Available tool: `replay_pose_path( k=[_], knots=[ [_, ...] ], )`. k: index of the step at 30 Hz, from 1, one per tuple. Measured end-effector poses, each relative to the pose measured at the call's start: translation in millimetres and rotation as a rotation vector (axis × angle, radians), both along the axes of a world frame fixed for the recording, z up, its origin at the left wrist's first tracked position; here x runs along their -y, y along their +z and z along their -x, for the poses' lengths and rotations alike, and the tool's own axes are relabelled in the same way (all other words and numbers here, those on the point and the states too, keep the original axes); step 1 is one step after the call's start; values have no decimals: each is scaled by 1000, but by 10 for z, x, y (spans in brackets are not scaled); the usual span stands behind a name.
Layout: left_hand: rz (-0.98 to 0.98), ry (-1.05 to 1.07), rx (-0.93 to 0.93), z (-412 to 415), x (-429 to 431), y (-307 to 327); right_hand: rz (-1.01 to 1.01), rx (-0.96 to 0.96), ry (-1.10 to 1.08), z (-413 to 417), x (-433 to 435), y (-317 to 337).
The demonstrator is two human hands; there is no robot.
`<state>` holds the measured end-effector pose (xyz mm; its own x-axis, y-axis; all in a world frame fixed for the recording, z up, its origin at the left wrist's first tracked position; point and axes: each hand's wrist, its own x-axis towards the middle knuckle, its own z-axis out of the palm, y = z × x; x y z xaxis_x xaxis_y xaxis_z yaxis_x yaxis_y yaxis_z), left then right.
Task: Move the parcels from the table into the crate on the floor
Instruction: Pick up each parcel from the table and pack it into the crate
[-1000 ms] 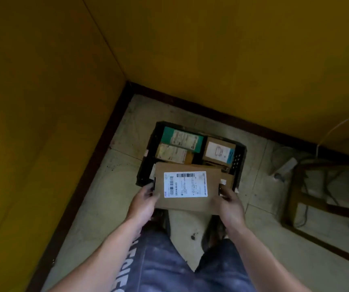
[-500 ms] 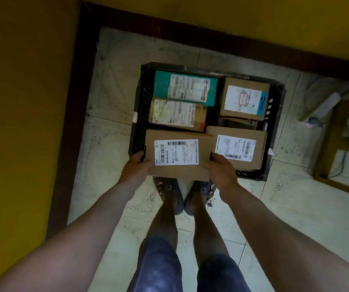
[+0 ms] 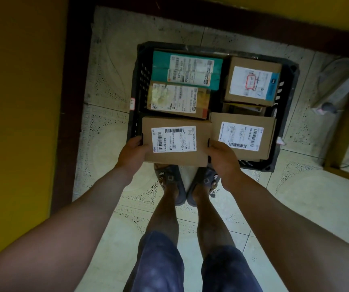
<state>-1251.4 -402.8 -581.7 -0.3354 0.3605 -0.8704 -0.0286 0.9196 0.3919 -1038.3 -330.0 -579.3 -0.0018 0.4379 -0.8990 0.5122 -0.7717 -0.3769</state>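
Observation:
I hold a brown cardboard parcel (image 3: 175, 123) with a white barcode label over the near left part of the black plastic crate (image 3: 289, 81) on the floor. My left hand (image 3: 132, 153) grips its left edge and my right hand (image 3: 222, 157) grips its right edge. Inside the crate lie a teal parcel (image 3: 161, 66), a yellowish-brown parcel (image 3: 201, 100), a brown box (image 3: 253, 66) with a blue-edged label at the far right, and a flat brown parcel (image 3: 268, 127) at the near right.
The crate sits in a room corner, yellow walls (image 3: 22, 81) with a dark skirting (image 3: 74, 81) to the left and behind. A wooden frame (image 3: 338, 144) and a power strip (image 3: 338, 89) with cables lie on the tiled floor to the right. My feet stand just before the crate.
The view has tilted down and closed in on the crate. The parcel in both hands has come lower, over the crate's near left part.

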Motion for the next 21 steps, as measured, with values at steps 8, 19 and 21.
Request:
replay_pose_path(
  k=[8, 19, 21],
  knots=[
    [-76, 55, -49, -80, -113, 593, -36, 42, -21, -143, -41, 564],
    [-289, -61, 160, -356, -413, 2647, -302, 7, -286, -359, 109, 2955],
    [-352, -113, 191, -499, -481, 3017, -355, -20, -357, -465, 188, 3320]
  ],
)
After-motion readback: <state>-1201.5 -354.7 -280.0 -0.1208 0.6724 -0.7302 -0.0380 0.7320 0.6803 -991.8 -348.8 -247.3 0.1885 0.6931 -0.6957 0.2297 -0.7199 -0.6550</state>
